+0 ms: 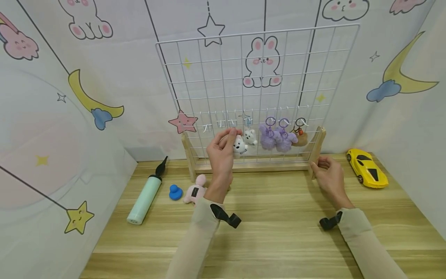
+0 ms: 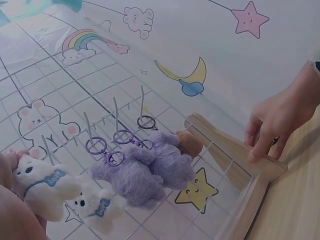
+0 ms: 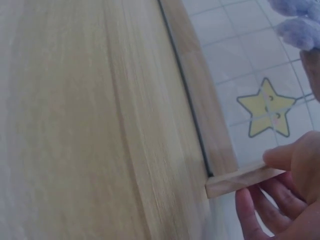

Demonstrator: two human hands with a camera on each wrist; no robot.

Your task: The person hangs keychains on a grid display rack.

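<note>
My left hand (image 1: 221,152) holds a small white plush dog keychain (image 1: 240,145) up against the white wire grid rack (image 1: 258,34). In the left wrist view this plush (image 2: 49,189) wears a blue collar, and my fingers cover its left side. Just right of it hangs a second white plush dog (image 1: 250,136). Two purple fluffy keychains (image 1: 268,138) and a brown one (image 1: 301,139) hang farther right on hooks. My right hand (image 1: 329,176) grips the right wooden leg (image 1: 317,149) of the rack, thumb on one face and fingers on the other.
Left of the rack lie a mint-green hand pump (image 1: 145,199), a blue knobbed piece (image 1: 175,192) and a pink plush (image 1: 195,190), partly behind my left arm. A yellow toy car (image 1: 367,168) stands at the right. Several hooks (image 1: 207,127) line the grid's left half.
</note>
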